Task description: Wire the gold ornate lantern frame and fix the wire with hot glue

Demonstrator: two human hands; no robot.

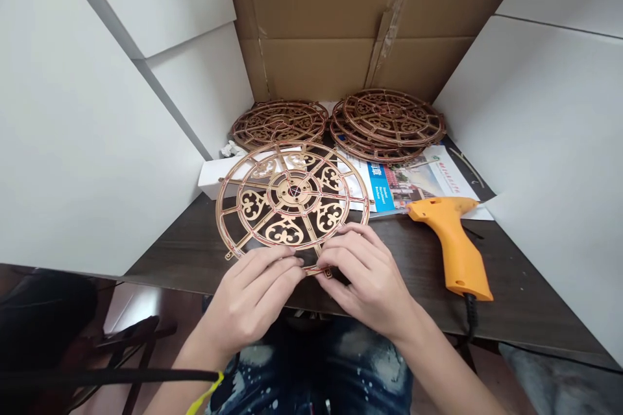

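This looks like a small craft workshop corner, shown by a corded orange glue gun [453, 243] and many matching openwork discs [294, 192] on a dark surface [422, 272] enclosed by white panels [549, 97] and brown cardboard [311, 0].

Gold openwork disc [296, 190], face up, at the near middle of the scene
The disc is round and flat, built of concentric rings joined by straight spokes, with a double band along the outer edge. Curling scroll ornaments fill the gaps around the hub, and the openings between the bars are see-through. Small holes dot the hub, and pale lines cross at its centre. Reddish lines run along parts of the rings and spokes. Little tabs jut from the rim at left, right and near side. Part of the near rim is hidden; the visible rest looks whole, though any slight tilt cannot be told
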